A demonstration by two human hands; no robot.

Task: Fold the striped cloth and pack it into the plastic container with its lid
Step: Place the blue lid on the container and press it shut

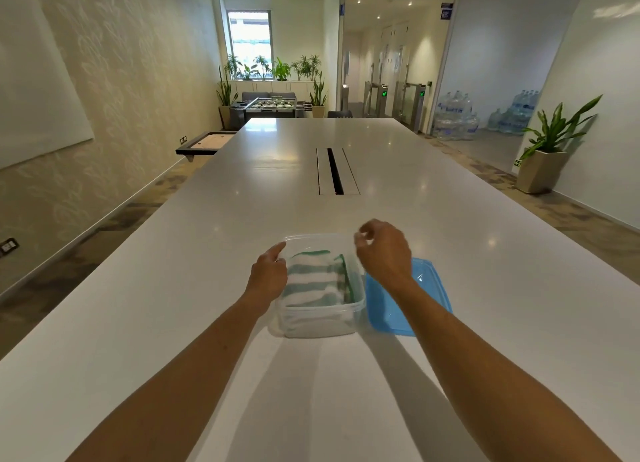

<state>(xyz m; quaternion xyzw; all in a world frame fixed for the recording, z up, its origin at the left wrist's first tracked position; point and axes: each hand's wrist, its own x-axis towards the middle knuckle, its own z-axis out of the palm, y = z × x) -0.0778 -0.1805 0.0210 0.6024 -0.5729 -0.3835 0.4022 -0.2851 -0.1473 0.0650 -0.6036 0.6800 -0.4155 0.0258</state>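
Observation:
A clear plastic container stands on the white table in front of me. Inside it lies the folded green-and-white striped cloth. My left hand rests against the container's left rim, fingers curled over the edge. Above the container's far right corner hovers my right hand, fingers loosely curled and holding nothing. The blue lid lies flat on the table just right of the container, partly hidden under my right forearm.
The long white table stretches far ahead, with a cable slot set in its middle. Potted plants, stacked water bottles and a foosball table stand well beyond the table's edges.

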